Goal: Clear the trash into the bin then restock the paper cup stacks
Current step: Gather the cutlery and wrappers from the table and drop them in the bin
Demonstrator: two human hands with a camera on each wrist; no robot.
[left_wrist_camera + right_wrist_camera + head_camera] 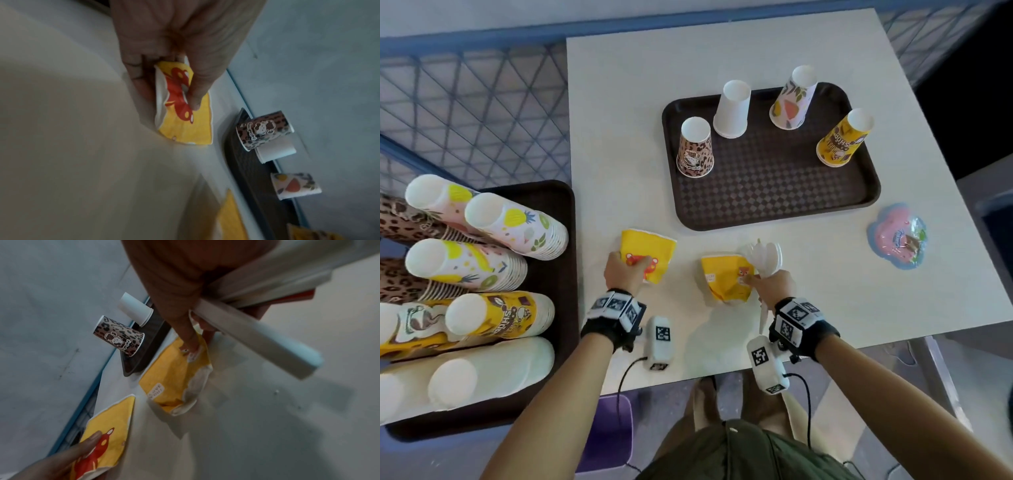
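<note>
White table [722, 61], near edge: left hand [625, 272] pinches a flattened yellow napkin [650, 250] with a red cartoon print. Right hand [774, 286] clutches white plastic cutlery [765, 257] while its fingertips pinch a crumpled yellow wrapper [724, 279], white-edged, just beside it.

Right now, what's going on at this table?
A person is gathering trash. The left hand pinches a flattened yellow napkin; the right hand, already gripping white plastic cutlery, reaches its fingers onto a second yellow napkin. A pink wrapper lies on the table. Four cups stand upside down on the brown tray, not yet restocked.
</note>
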